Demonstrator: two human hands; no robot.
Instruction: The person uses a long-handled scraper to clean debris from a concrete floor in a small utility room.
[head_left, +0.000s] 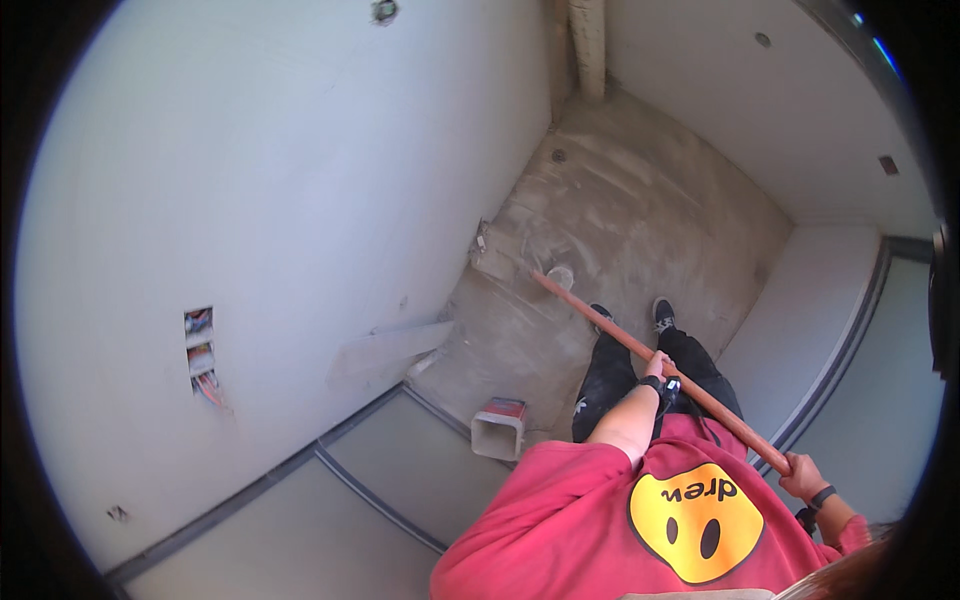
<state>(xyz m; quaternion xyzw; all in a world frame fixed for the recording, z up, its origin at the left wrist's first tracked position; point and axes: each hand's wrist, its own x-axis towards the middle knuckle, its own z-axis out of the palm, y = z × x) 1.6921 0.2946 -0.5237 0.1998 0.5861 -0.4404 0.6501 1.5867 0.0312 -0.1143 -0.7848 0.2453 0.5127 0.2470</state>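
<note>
A long reddish wooden handle (600, 315) runs slantwise across my body down to the dusty floor. My left hand (658, 366) grips it partway along, in front of my thighs. At its upper end my right hand (804, 478) is closed around it, beside my hip. The lower end meets a flat, dust-coloured head (499, 253), shovel-like in outline, lying on the floor near the left wall. Its exact shape blends into the dust. Close to the handle's low end is a round pale pipe opening or cap (560, 278), partly behind the handle.
A squarish white bucket (497, 437) lies or stands left of my legs. A pale board (394, 349) rests along the left wall (247, 187), near framed glass panels (292, 517). Wires show in wall boxes (200, 349). A vertical pipe (589, 52) and floor drain (558, 155) are farther off.
</note>
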